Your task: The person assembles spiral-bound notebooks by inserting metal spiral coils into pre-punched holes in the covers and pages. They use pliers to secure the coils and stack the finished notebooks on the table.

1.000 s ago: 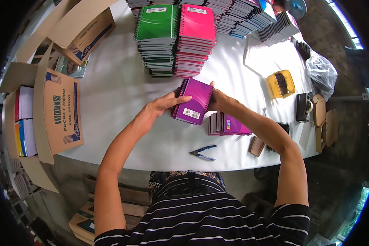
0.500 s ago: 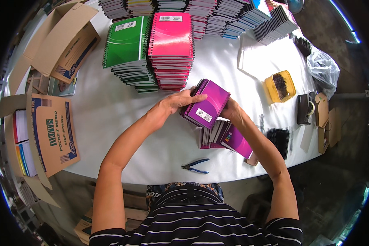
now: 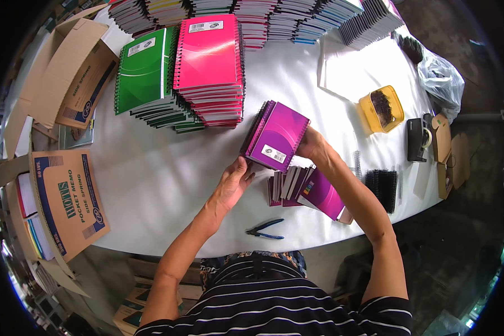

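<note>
A small stack of purple spiral notebooks [image 3: 280,134] is raised above the white table, its top cover facing up with a white label near one corner. My right hand [image 3: 312,143] grips the stack from the right, with its fingers hidden beneath. At the stack's lower left corner is my left hand [image 3: 233,180], thumb and fingers apart and not wrapped round it. Loose purple covers and page blocks [image 3: 302,189] lie on the table under my right forearm. Blue-handled cutting pliers [image 3: 266,229] rest near the front edge.
Green notebooks [image 3: 143,73] and pink notebooks [image 3: 207,56] stand in tall piles, with more rows behind. Cardboard boxes [image 3: 70,201] are at the left. A yellow tub [image 3: 395,106], a tape dispenser [image 3: 415,140] and black wire spirals [image 3: 382,187] sit at the right.
My left hand has come off the top cover and moved down to the lower left corner. The purple stack has tilted slightly, still in my right hand. The view has shifted a little.
</note>
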Action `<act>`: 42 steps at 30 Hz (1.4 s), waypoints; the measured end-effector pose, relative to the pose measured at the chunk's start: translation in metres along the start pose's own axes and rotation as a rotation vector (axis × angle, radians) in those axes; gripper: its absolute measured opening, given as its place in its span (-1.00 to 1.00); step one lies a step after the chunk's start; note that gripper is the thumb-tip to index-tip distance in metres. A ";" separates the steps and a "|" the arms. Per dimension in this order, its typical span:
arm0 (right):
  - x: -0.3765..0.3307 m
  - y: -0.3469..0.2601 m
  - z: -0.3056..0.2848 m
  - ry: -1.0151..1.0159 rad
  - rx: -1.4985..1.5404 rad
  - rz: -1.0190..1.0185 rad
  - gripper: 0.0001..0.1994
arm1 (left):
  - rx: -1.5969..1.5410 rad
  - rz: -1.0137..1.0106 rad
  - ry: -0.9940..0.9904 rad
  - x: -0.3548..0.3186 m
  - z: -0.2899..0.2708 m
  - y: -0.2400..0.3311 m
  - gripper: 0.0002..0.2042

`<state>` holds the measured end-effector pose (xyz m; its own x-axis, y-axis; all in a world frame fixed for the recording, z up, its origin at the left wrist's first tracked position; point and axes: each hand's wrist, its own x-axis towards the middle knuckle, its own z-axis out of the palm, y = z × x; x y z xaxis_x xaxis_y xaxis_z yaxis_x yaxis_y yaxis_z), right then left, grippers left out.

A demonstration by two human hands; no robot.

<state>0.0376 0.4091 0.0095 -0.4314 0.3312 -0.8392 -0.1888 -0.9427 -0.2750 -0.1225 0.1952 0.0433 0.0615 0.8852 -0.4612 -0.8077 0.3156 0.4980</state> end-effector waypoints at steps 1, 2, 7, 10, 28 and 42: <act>0.003 -0.006 -0.002 0.015 -0.044 -0.003 -0.18 | -0.002 -0.003 0.002 0.004 0.001 0.001 -0.29; -0.005 -0.012 0.017 0.021 -0.115 0.021 -0.16 | -0.005 0.016 0.019 0.008 -0.001 0.003 -0.30; -0.018 -0.052 0.058 0.112 -0.245 0.004 -0.09 | -0.048 0.096 0.025 0.050 0.012 -0.005 -0.41; -0.009 -0.072 0.071 0.112 -0.380 -0.098 -0.14 | -0.050 0.128 0.019 0.072 0.021 -0.007 -0.50; 0.021 -0.061 0.118 0.014 -0.507 -0.260 -0.30 | -0.053 0.218 0.118 0.088 -0.003 0.011 -0.59; -0.228 0.008 -0.081 0.642 -1.067 -0.979 -0.42 | 0.778 0.332 -0.042 0.009 0.056 -0.004 -0.16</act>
<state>0.2058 0.3231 0.1605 -0.0386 0.9919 -0.1211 0.6417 -0.0683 -0.7639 -0.0855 0.2214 0.0781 -0.0729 0.9806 -0.1818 -0.1550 0.1690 0.9734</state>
